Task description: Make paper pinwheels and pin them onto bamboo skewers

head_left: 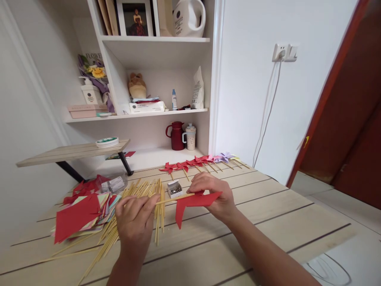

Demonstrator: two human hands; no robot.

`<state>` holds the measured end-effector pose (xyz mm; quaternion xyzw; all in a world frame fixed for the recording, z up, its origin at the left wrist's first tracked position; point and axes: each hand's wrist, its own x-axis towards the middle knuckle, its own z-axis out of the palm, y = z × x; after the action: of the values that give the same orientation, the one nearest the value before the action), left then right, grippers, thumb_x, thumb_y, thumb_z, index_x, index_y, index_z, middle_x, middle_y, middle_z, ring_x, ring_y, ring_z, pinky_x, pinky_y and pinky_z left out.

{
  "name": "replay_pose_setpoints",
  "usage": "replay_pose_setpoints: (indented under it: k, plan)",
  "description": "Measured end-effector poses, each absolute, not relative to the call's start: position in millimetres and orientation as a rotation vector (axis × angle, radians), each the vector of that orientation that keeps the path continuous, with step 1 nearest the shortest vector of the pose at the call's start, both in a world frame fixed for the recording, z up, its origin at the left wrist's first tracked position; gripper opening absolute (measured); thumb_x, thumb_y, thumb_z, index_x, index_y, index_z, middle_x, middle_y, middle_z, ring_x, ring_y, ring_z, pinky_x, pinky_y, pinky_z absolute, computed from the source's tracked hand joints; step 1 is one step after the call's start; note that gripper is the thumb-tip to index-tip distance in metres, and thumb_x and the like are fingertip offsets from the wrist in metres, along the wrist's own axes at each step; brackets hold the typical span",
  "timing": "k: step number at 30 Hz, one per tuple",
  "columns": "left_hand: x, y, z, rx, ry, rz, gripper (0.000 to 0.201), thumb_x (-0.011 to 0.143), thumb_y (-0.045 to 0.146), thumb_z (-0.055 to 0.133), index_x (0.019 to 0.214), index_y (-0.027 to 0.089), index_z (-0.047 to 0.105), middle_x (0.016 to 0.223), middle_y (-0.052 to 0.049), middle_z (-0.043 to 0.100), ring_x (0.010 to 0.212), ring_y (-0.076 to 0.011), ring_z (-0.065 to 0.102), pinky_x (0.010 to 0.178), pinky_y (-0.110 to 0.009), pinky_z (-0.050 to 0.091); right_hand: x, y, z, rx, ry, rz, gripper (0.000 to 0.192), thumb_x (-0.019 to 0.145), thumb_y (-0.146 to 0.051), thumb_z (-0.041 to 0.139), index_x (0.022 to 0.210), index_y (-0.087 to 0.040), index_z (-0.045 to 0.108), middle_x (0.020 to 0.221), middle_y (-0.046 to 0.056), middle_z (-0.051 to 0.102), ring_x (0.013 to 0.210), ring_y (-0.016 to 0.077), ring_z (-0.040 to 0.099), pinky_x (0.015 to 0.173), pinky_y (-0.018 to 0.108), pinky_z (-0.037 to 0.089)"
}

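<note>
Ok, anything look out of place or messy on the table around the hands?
Nothing damaged or spilled. The bamboo sticks lie in a loose, fanned heap, a few straying toward the table edge. The paper squares are untidily stacked. The finished pinwheels sit in a neat row.

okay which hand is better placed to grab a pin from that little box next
Probably the right hand. It holds the red paper pinwheel right beside the small box of pins, while the left hand grips the bamboo stick at its far end.
</note>
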<state>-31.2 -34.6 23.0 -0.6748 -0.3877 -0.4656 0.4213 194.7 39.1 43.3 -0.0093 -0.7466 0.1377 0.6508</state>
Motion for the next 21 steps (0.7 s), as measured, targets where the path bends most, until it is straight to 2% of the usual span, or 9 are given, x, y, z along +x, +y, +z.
replay_pose_setpoints:
  k: [10, 21]
  plan:
    - [-27.9, -35.5, 24.7, -1.714, -0.956, -1.165, 0.015, 0.094, 0.008, 0.062, 0.102, 0.017, 0.07, 0.078, -0.002, 0.074, 0.067, -0.0156, 0.065, 0.085, -0.04, 0.042, 194.3, 39.4, 41.9, -0.022, -1.699, 0.349, 0.008, 0.089, -0.023, 0.074, 0.097, -0.024, 0.074, 0.08, 0.006, 0.075, 0.074, 0.0202, 0.067, 0.07, 0.038, 0.056]
    - [-25.8, -36.4, 25.2, -1.691, -0.959, -1.169, 0.016, 0.095, 0.008, 0.061, 0.103, 0.019, 0.069, 0.078, -0.001, 0.074, 0.065, -0.0138, 0.065, 0.086, -0.039, 0.042, 193.2, 39.5, 40.5, -0.018, -1.673, 0.385, 0.016, 0.086, -0.012, 0.075, 0.095, -0.024, 0.074, 0.081, 0.005, 0.075, 0.076, 0.02, 0.067, 0.073, 0.039, 0.056]
